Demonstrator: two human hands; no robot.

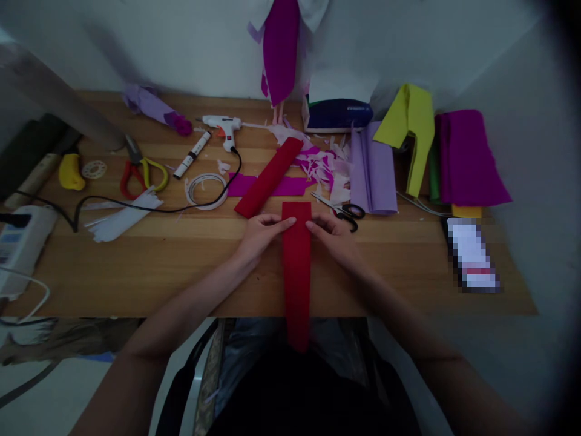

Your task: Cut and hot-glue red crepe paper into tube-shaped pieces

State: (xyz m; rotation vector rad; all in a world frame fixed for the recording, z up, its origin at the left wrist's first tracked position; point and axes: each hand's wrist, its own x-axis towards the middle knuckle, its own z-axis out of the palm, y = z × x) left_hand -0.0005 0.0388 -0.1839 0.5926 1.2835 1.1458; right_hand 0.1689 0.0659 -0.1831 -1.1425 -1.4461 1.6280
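A long red strip [297,272], which looks like felt or crepe paper, hangs down from between my hands past the table's front edge. My left hand [263,233] pinches its left side near the top, thumb in front. On the opposite side my right hand [333,236] grips the same strip, thumb in front and fingers behind. Just beyond my hands lies a folded red piece [270,177], slanting across a flat magenta strip [290,186]. Black-handled scissors [345,212] rest close to my right hand.
Behind are a white glue gun [224,128], a marker [192,155], paper scraps [320,166] and a dressed doll [281,54]. Pliers [136,166] and a power strip [27,248] are at left. Lilac sheets [372,169], yellow material [411,124] and a phone [472,254] lie right.
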